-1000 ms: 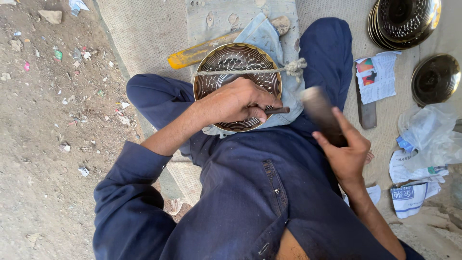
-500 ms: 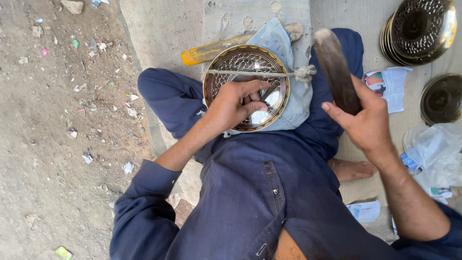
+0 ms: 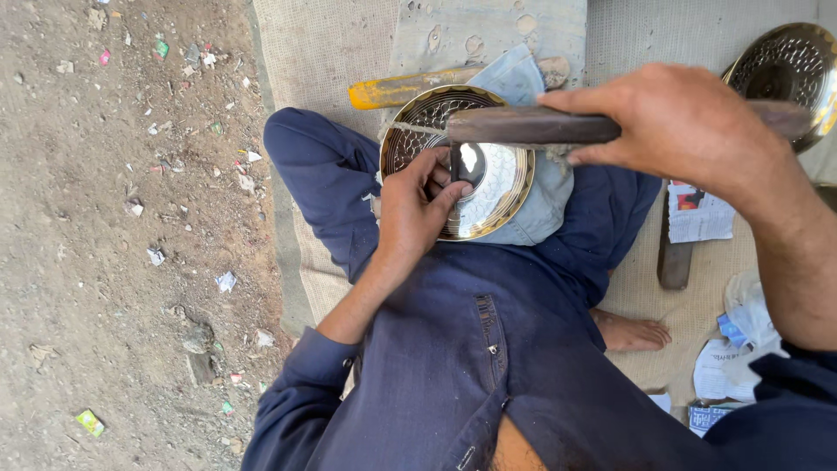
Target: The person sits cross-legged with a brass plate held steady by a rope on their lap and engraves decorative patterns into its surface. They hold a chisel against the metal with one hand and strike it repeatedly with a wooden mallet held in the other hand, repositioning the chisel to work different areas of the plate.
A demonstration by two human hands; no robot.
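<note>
Best done with the left hand (image 3: 410, 218) pinching the thin punch (image 3: 454, 162) upright on the brass plate (image 3: 475, 166) resting on the lap cloth (image 3: 536, 196), right hand (image 3: 689, 122) clenched round the dark mallet (image 3: 532, 127) just above that plate, striking squarely.

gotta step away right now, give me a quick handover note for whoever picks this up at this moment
Left hand: pinches a thin dark punch upright on the round brass plate.
Right hand: grips a dark wooden mallet, held level just above the punch's top.
Plate rests on a pale blue cloth in the lap; its upper left shows a pierced pattern, its middle is smooth and shiny.
More patterned plates lie at upper right on the mat.
Left, by the look of it: the plain part.
</note>
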